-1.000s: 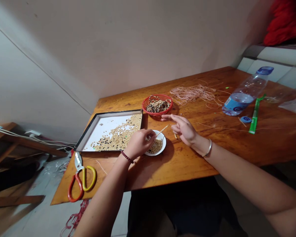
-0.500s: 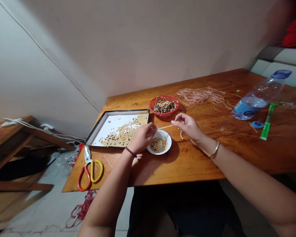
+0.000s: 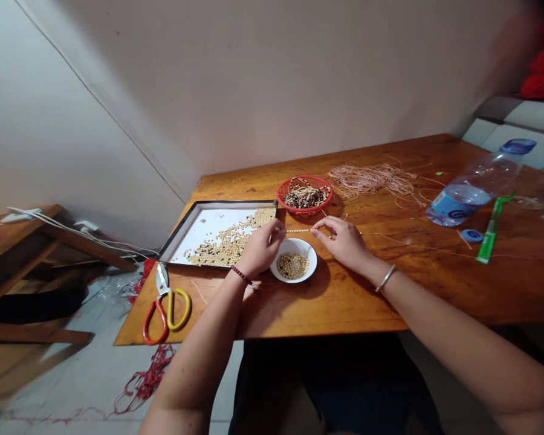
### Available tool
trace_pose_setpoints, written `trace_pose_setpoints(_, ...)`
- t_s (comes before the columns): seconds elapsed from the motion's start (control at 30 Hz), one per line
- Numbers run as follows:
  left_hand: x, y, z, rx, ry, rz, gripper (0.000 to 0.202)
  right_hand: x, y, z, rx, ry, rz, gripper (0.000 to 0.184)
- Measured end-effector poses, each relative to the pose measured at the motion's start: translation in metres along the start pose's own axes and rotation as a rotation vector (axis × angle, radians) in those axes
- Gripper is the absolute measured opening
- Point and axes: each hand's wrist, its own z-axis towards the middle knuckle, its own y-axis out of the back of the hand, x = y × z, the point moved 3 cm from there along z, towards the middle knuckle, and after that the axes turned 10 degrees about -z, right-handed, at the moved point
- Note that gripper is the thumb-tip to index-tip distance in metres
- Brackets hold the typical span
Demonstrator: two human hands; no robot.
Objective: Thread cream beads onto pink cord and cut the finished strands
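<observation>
Strand pulled straight between both your hands, just beyond the bowl; threading step in hand, by the look of it.
Your left hand (image 3: 265, 244) and right hand (image 3: 342, 241) each pinch one end of the beaded strand (image 3: 299, 230), fingertips closed on it, the left contact partly hidden by your fingers. Strand hangs level past the bowl's (image 3: 294, 246) far rim; loose beads (image 3: 292, 266) lie inside the bowl. Next move probably calls for keeping both pinches and light tension so beads don't slide off. Tray (image 3: 215, 222) of beads left of the bowl, basket (image 3: 304, 210) beyond it, cord pile (image 3: 372, 180) beyond and right, scissors (image 3: 164, 302) left and nearer you, bottle (image 3: 462, 202) well right of the bowl.
</observation>
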Motion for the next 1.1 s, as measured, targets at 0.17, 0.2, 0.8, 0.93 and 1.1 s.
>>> trace_pose_setpoints(0.17, 0.003, 0.001, 0.0, -0.021, 0.024, 0.017, 0.011, -0.003, -0.002, 0.0, -0.014, 0.013, -0.042, 0.019)
trace_pose_setpoints(0.2, 0.004, 0.001, 0.001, -0.024, 0.03, 0.022, 0.011, -0.004, -0.003, 0.0, -0.008, 0.013, -0.043, 0.02)
trace_pose_setpoints(0.8, 0.016, -0.002, 0.003, -0.009, 0.1, 0.049, 0.007, -0.022, -0.007, 0.001, 0.226, -0.213, -0.354, 0.035)
trace_pose_setpoints(0.93, 0.016, -0.004, 0.002, -0.009, 0.11, 0.056, 0.009, -0.025, -0.008, 0.0, 0.259, -0.304, -0.357, 0.038)
trace_pose_setpoints(1.1, 0.016, -0.005, 0.003, -0.013, 0.118, 0.035, 0.011, -0.033, -0.007, 0.004, 0.109, -0.277, -0.255, 0.045)
